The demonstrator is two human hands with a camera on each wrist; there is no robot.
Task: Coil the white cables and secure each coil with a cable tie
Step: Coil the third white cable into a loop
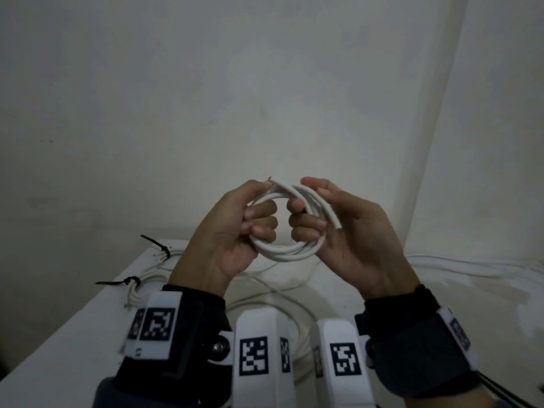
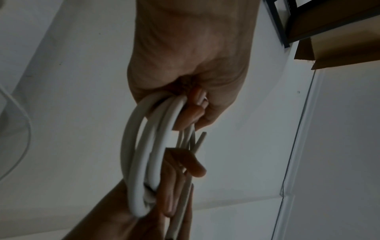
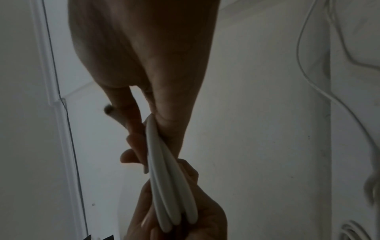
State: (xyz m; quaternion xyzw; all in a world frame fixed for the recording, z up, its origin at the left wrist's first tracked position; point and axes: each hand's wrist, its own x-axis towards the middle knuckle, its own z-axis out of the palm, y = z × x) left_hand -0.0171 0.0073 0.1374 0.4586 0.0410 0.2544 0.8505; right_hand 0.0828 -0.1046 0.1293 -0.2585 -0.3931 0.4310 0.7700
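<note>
Wrist rigs: your two white marker-tagged wrist camera housings (image 1: pixel 262 357) sit nearest the lens, low in the head view, strapped over dark sleeves.
Left hand: your left hand (image 1: pixel 235 228) curls its fingers through the ring and grips the left side of the coiled white round cable (image 1: pixel 287 251), thumb on top.
Right hand: your right hand (image 1: pixel 338 228) holds the opposite side, lower fingers hooked through the loops and thumb lying over them.
Why held so: two opposed grips likely keep the springy turns stacked so they cannot fan apart before tying.
Coil position: it hangs in the air between both palms, above the middle of the white table (image 1: pixel 59 334), touching nothing else.
Loose ends: one cut end (image 1: pixel 272 180) pokes up just beside your left thumb; the other (image 1: pixel 338 226) juts out over your right fingers.
Finished coils: two white cable coils, each cinched with a black cable tie (image 1: pixel 129 280), lie near the table's left edge (image 1: pixel 160 248).
Still loose: uncoiled white cable (image 1: pixel 265 285) trails across the table beneath your hands.
Stage: coiling looks finished on this one; no tie is on it yet.
</note>
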